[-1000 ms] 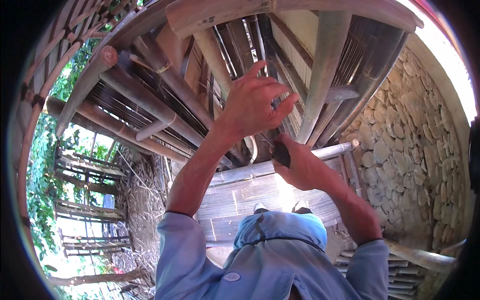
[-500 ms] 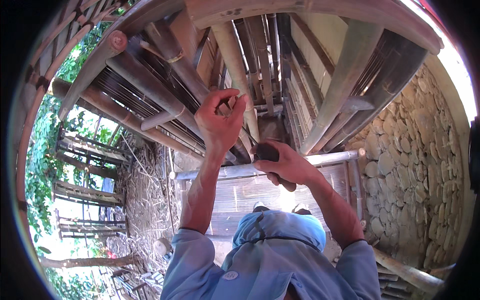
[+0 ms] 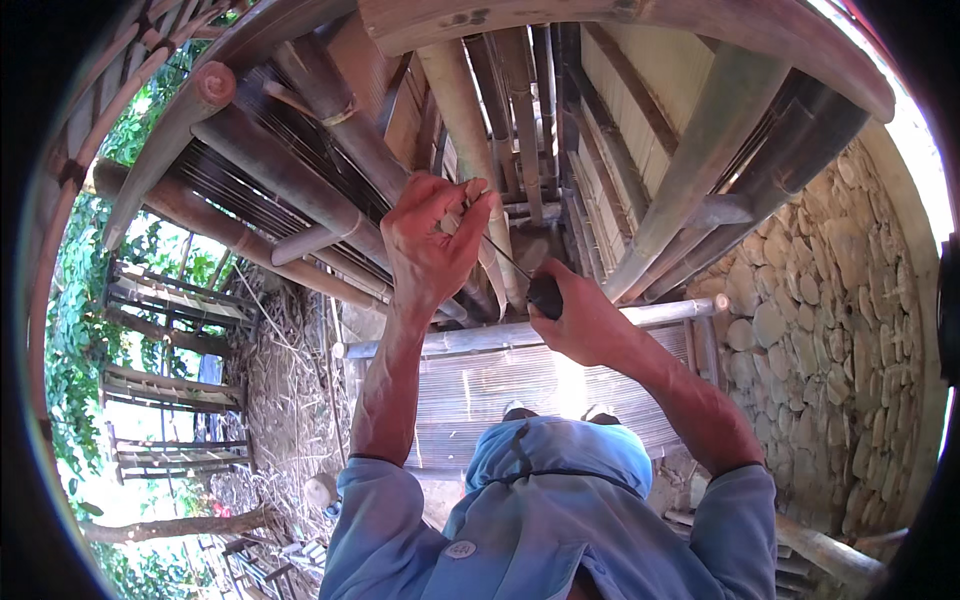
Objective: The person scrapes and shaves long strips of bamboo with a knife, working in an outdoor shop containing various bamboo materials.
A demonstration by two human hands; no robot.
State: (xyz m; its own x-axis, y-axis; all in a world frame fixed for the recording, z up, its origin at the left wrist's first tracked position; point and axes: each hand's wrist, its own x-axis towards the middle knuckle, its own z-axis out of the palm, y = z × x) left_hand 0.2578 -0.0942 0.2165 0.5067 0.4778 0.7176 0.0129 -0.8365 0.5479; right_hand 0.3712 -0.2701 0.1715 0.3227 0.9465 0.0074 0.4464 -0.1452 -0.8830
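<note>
Stone wall (image 3: 790,330) right, slatted platform (image 3: 450,400), sunlit greenery (image 3: 72,340) left

Right hand (image 3: 590,325) gripped dark handle (image 3: 545,297); thin metal shaft (image 3: 510,262) slanted up from it toward left hand (image 3: 435,245). Left hand's fingers curled, thumb raised, in front of bamboo framework; whether they pinched anything, unclear. Both forearms reached up from light blue sleeves. Below hands, pale bamboo crossbar (image 3: 450,343) ran along edge of slatted mat (image 3: 480,395). Stone wall (image 3: 800,350) stood at right, green foliage (image 3: 75,300) at left. Curved beam (image 3: 640,20) arched across top.
</note>
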